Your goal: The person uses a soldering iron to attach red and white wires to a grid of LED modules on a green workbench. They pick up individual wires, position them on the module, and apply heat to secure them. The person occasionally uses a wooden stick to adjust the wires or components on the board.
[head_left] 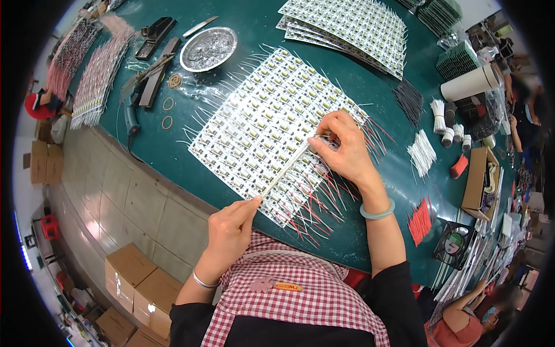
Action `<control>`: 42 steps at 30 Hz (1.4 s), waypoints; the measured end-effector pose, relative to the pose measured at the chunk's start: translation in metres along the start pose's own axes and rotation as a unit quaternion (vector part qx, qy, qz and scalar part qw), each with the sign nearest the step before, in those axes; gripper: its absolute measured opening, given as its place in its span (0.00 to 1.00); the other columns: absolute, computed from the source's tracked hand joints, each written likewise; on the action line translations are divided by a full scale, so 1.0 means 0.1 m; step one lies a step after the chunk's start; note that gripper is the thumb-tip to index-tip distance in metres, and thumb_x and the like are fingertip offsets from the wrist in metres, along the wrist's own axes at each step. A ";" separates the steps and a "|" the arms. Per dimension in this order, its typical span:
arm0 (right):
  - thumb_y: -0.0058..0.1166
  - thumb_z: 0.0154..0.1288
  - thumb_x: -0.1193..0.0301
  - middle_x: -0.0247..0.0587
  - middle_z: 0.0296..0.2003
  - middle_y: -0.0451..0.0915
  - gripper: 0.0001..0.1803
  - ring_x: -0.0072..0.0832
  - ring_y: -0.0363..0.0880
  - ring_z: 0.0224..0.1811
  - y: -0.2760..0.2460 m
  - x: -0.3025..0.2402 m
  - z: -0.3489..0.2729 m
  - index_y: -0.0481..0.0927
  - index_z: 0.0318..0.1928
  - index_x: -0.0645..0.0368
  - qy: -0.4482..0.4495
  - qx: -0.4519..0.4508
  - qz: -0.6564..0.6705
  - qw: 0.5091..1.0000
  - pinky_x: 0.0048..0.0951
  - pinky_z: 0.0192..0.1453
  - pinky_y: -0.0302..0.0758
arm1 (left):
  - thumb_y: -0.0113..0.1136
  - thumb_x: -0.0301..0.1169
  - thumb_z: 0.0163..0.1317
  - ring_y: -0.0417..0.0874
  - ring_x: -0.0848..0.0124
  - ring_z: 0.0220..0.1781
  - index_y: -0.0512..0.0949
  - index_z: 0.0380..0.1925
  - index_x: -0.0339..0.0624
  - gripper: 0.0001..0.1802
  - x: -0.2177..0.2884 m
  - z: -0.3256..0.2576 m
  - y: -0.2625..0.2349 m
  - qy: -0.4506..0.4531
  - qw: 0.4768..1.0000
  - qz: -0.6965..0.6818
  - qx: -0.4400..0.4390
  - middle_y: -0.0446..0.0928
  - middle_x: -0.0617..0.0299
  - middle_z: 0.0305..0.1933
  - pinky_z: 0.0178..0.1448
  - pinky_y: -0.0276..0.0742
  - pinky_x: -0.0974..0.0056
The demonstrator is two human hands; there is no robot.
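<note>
One orange apron label we see; left hand and right hand pinching pale strip, ends finger-hidden, near table's front edge

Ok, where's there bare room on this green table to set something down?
Bare green tabletop shows between the metal dish and the stacked panels, and between the left corner of the white panel and the tabletop's front edge. The right side is crowded: wire bundles, a cardboard box and a black fan.
</note>
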State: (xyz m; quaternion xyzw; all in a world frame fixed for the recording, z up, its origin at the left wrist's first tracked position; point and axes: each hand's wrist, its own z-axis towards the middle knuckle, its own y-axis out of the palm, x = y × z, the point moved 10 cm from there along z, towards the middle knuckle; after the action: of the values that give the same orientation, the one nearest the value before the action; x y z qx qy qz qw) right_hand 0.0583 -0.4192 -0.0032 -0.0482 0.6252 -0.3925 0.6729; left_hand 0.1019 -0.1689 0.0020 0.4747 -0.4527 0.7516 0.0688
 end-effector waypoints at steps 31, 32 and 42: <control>0.68 0.55 0.74 0.42 0.41 0.72 0.09 0.39 0.69 0.48 0.13 -0.10 0.01 0.80 0.33 0.62 0.034 -0.007 -0.084 0.996 0.36 0.54 0.70 | 0.58 0.22 0.49 0.79 0.67 0.32 0.73 0.61 0.27 0.33 0.33 -0.02 0.32 0.130 0.931 0.297 -0.169 0.73 0.57 0.37 0.24 0.74 0.65; 0.67 0.55 0.75 0.42 0.41 0.72 0.08 0.39 0.69 0.48 0.15 -0.11 -0.01 0.81 0.34 0.62 0.027 -0.001 -0.089 0.996 0.36 0.54 0.70 | 0.57 0.21 0.51 0.79 0.66 0.32 0.72 0.62 0.27 0.33 0.33 -0.04 0.36 0.129 0.927 0.308 -0.171 0.72 0.57 0.37 0.26 0.75 0.64; 0.68 0.54 0.72 0.43 0.43 0.72 0.09 0.40 0.70 0.52 0.14 -0.03 -0.03 0.83 0.35 0.59 0.034 -0.012 -0.048 0.998 0.38 0.58 0.68 | 0.58 0.20 0.50 0.80 0.62 0.28 0.68 0.67 0.31 0.38 0.26 0.05 0.34 0.111 0.946 0.235 -0.193 0.72 0.54 0.36 0.26 0.75 0.60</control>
State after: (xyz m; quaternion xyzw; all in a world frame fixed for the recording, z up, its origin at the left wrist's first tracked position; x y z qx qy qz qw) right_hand 0.0622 -0.4064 -0.0090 -0.0731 0.6494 -0.4178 0.6312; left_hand 0.0729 -0.2004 0.0020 0.2458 -0.6776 0.6924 0.0302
